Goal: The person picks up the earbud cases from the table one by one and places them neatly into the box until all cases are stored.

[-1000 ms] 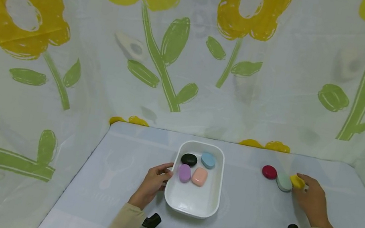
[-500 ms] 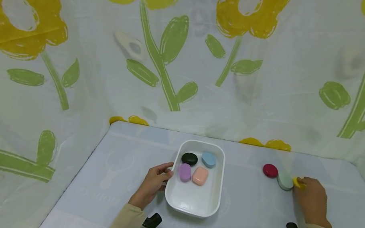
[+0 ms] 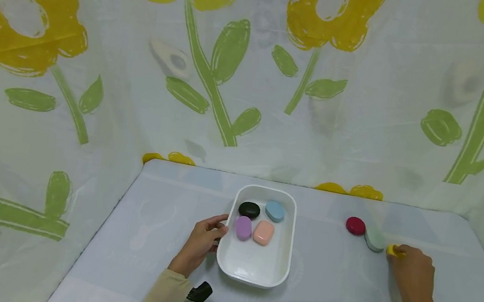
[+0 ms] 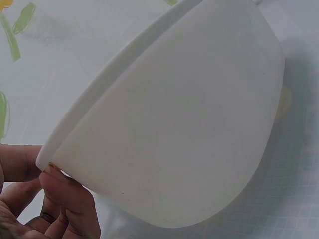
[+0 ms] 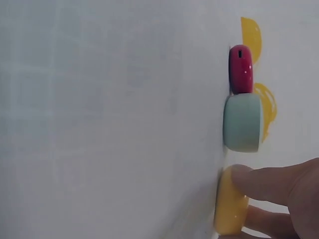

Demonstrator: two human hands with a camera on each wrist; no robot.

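In one white tray [image 3: 252, 266], four pieces [image 3: 264, 232] — outside it, three others [image 3: 374, 239].

Soft, even, slightly dim light fills the head view, leaving a faint shadow under the white tray [image 3: 251, 263] and a sheen on its floor. The left wrist view is greyish; the right wrist view hazy, with tiny highlights on the red piece [image 5: 242, 72].

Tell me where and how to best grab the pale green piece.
I'd pinch the pale green piece across its near and far sides, coming from above: it lies flat, top uncovered, while the red piece and yellow piece flank it left and right.
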